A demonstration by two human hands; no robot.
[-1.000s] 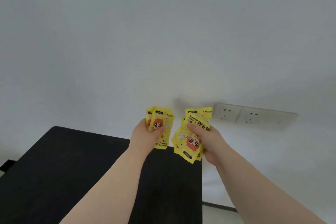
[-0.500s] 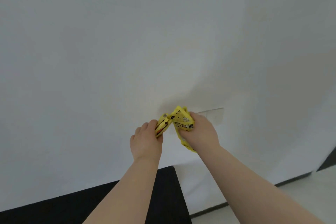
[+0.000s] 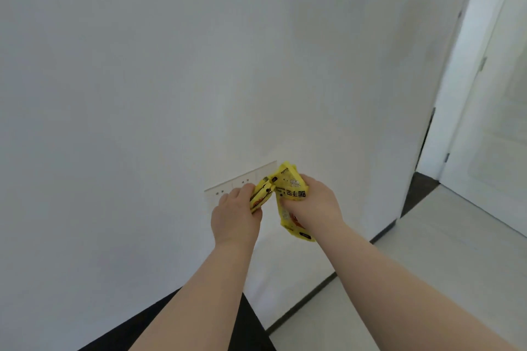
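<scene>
Head view: my left hand (image 3: 235,216) pinches flat yellow printed sachets (image 3: 260,197), my right hand (image 3: 316,205) clutches a second yellow bunch (image 3: 292,194), corners touching, likely to stack them.

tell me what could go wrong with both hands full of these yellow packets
The right hand grips a loose, fanned bunch of packets. The lowest one sticks out below the palm and could slip and drop to the floor. The left hand pinches its stack edge-on, so merging the two may spill some.
</scene>
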